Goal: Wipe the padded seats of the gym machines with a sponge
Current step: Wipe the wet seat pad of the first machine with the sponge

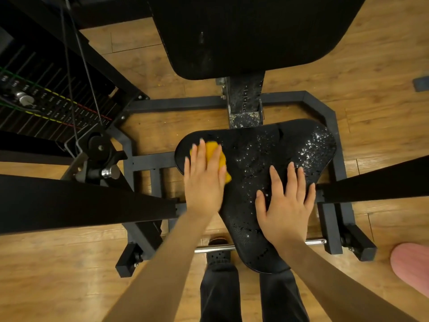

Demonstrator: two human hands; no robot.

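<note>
Yellow sponge [221, 156], one, pressed under flat left hand [204, 180]; right hand [285, 205] flat on wet seat [255, 149]

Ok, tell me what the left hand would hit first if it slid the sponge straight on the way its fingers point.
The left hand points at the black seat's far left edge. Beyond it, probably only the frame bar lower down; depth is unclear.

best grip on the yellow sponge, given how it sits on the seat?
From above, palm flat, as the left hand presses it now. The sponge lies flat and low on the wet seat, near its left edge; its exposed right and far edges are probably easiest to curl fingers round.
</note>
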